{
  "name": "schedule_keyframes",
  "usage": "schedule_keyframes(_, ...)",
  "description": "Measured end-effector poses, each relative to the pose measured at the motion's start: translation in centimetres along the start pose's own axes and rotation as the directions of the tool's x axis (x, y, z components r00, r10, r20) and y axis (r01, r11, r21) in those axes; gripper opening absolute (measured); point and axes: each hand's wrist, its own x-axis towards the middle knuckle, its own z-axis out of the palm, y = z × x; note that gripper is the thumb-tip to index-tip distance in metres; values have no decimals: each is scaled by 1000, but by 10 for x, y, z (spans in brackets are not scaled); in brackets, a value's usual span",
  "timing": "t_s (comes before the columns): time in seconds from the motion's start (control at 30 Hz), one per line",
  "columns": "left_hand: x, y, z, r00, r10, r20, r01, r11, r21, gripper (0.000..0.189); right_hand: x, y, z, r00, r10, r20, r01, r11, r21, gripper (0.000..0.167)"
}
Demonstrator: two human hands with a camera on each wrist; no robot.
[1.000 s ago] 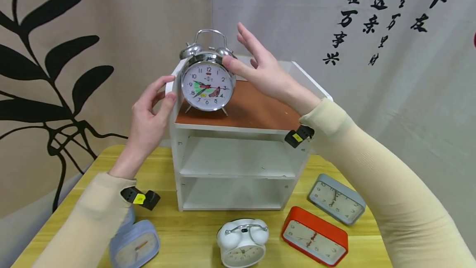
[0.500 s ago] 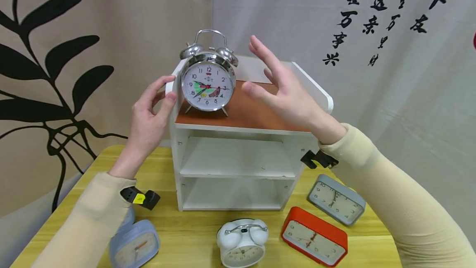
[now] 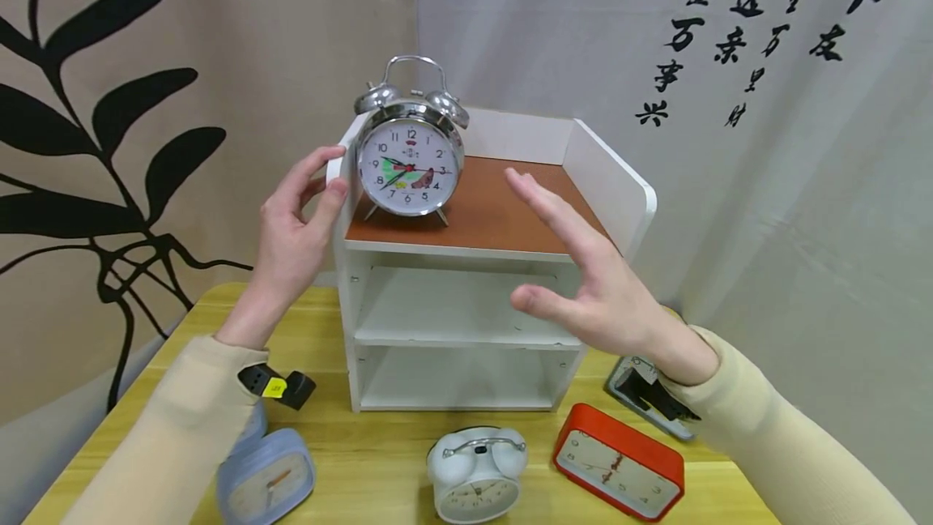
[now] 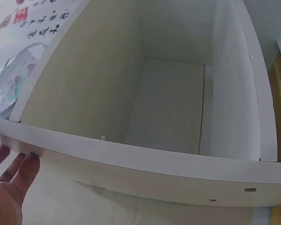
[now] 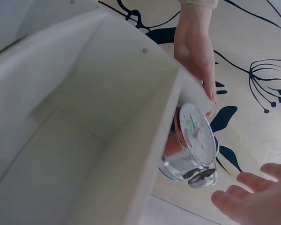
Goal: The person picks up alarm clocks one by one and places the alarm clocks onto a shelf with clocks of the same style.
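Note:
A silver twin-bell alarm clock [image 3: 410,160] stands upright on the brown top surface of a small white shelf unit [image 3: 459,343], at its left end. My left hand [image 3: 290,229] touches the unit's upper left side panel. In the left wrist view, the fingertips [image 4: 30,161] rest against that panel's outer face. Right of the clock and apart from it, my right hand [image 3: 605,286] hangs in front of the shelf's right side, fingers extended, thumb spread, holding nothing. The right wrist view shows this hand [image 5: 257,199] near the clock [image 5: 196,136].
On the wooden table [image 3: 350,460] before the unit are a white twin-bell clock [image 3: 477,472], a red clock [image 3: 619,460] and a blue clock [image 3: 266,476]. A grey clock [image 3: 630,395] at right is partly hidden by my right wrist. Printed curtains hang behind.
My right hand has let go of the silver clock's upper right side and moved down and to the right. The clock stays in place. My left hand remains at the side panel.

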Motion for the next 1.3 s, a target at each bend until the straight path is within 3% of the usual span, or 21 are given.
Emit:
schedule_keyframes(0.3, 2, 0, 3, 1000, -9, 1, 9, 1000, -5, 40, -44, 11, 20, 998, 36, 57, -35, 999, -6, 97)
schedule_keyframes(0.93, 3, -3, 2, 1000, -13, -19, 12, 1000, -24, 40, -95, 46, 67, 993, 39, 112, -38, 999, -6, 87)
schedule_keyframes(1.3, 2, -2, 2, 1000, -11, -20, 11, 1000, -19, 39, -129, 55, 90, 979, 148, 138, -139, 988, -73, 89)
